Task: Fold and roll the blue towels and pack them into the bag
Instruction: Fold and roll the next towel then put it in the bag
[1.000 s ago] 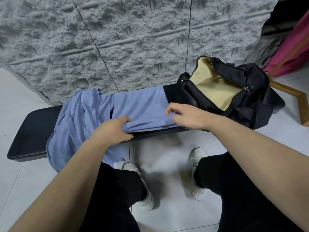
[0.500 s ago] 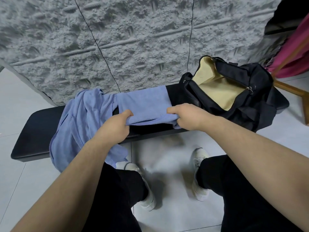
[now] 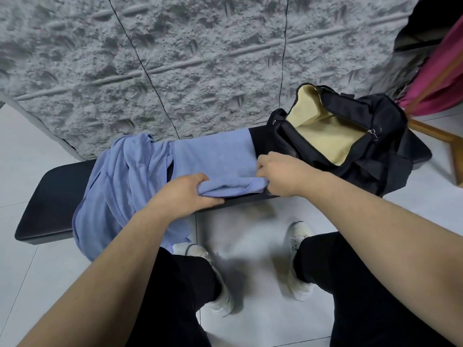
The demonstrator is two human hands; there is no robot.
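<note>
A folded blue towel lies flat across the black bench, its near end curled into a short roll. My left hand grips the roll's left end and my right hand grips its right end. Left of it, a loose blue towel lies crumpled on the bench and hangs over the front edge. A black bag with a tan lining stands unzipped at the bench's right end, just beyond my right hand.
A grey rough wall rises right behind the bench. Pink fabric and a wooden frame stand at the far right. My legs and white shoes are on the tiled floor under the bench's front edge.
Both hands have lifted the towel's near edge off the bench front and turned it away from me into a short roll. The loose towel and the bag have not moved.
</note>
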